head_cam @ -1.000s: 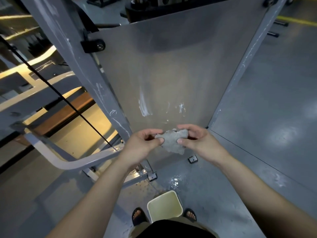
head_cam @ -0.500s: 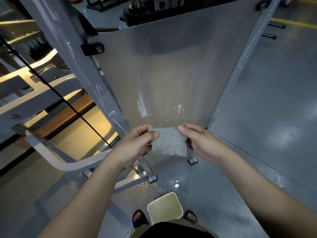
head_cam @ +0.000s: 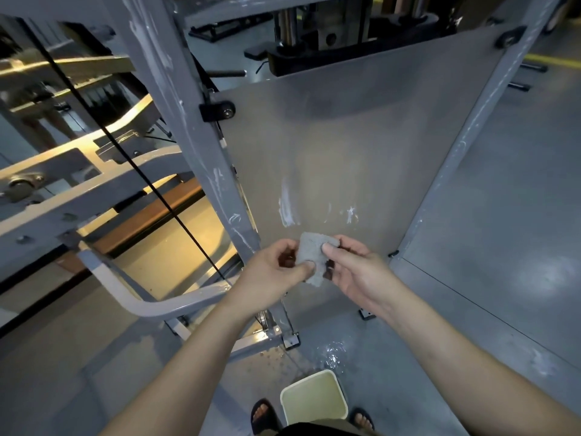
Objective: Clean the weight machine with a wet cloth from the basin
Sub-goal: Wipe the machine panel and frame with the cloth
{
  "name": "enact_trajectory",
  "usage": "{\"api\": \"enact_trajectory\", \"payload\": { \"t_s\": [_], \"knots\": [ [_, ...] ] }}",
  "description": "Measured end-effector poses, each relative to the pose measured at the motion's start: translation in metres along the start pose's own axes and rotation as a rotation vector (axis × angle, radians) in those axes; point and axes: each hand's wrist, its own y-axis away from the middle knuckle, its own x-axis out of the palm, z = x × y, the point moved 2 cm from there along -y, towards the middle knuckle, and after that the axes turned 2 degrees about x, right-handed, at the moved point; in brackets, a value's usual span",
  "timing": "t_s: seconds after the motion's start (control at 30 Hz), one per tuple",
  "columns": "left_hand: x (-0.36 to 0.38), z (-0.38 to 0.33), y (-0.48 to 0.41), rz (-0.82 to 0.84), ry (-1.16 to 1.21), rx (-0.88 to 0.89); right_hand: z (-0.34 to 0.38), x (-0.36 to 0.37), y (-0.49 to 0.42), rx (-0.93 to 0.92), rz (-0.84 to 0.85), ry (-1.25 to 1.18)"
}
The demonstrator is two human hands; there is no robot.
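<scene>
The weight machine's grey panel (head_cam: 361,146) rises in front of you between two slanted posts, with white smears (head_cam: 286,206) low on its face. Wiping those with a small bunched pad would probably just drag the residue about. On the floor by your sandalled feet sits the basin (head_cam: 309,377), and a puddle (head_cam: 330,354) shines just beyond it. More drips there could make you slip when you lean in.

Your left hand (head_cam: 273,272) has its fingers curled and its thumb pressing on the near edge of the cloth (head_cam: 309,250). Your right hand (head_cam: 358,272) pinches the cloth's upper right corner between thumb and fingertips. With such a light grip on the edges, it may well drop.

The cloth hangs between your hands in front of the panel's lower part, well above the basin. It is grey, nubbly, limp and folded small, with a ragged lower corner drooping.
</scene>
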Motion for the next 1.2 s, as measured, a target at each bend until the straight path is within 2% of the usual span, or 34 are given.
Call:
{"api": "enact_trajectory", "payload": {
  "t_s": [0.1, 0.23, 0.37, 0.43, 0.53, 0.6, 0.67, 0.73, 0.8, 0.87, 0.9, 1.07, 1.13, 1.2],
  "knots": [
    [-0.005, 0.0, 0.0, -0.03, 0.068, -0.003, -0.003, 0.005, -0.002, -0.016, -0.057, 0.068],
    [-0.013, 0.001, -0.002, -0.001, 0.254, -0.037, -0.003, 0.01, -0.002, 0.044, -0.033, 0.084],
    [-0.024, -0.002, -0.007, -0.139, 0.283, -0.092, 0.005, 0.011, -0.004, 0.052, -0.01, 0.019],
    [-0.032, -0.01, -0.006, -0.242, 0.215, -0.077, 0.014, 0.015, -0.01, 0.007, -0.025, 0.035],
    [-0.047, -0.027, 0.001, -0.416, 0.046, 0.043, 0.045, 0.029, -0.024, -0.162, -0.182, 0.242],
    [-0.057, -0.042, 0.008, -0.49, -0.028, 0.144, 0.072, 0.042, -0.028, -0.374, -0.279, 0.42],
    [-0.065, -0.058, 0.014, -0.53, -0.131, 0.258, 0.103, 0.058, -0.024, -0.695, -0.397, 0.578],
    [-0.073, -0.075, 0.017, -0.556, -0.318, 0.396, 0.128, 0.072, -0.02, -1.066, -0.523, 0.881],
    [-0.078, -0.085, 0.016, -0.571, -0.533, 0.514, 0.138, 0.082, -0.03, -1.298, -0.578, 1.131],
    [-0.082, -0.09, 0.013, -0.59, -0.661, 0.563, 0.128, 0.089, -0.048, -1.314, -0.582, 1.158],
    [-0.084, -0.092, 0.011, -0.606, -0.699, 0.577, 0.119, 0.091, -0.056, -1.321, -0.531, 1.162],
    [-0.083, -0.103, 0.006, -0.658, -0.898, 0.762, 0.064, 0.076, -0.073, -1.209, -0.167, 1.49],
    [-0.083, -0.111, 0.006, -0.683, -0.963, 0.846, 0.081, 0.074, -0.068, -1.229, -0.211, 1.398],
    [-0.086, -0.12, 0.006, -0.71, -1.013, 0.864, 0.118, 0.08, -0.058, -1.315, -0.411, 1.222]
  ]
}}
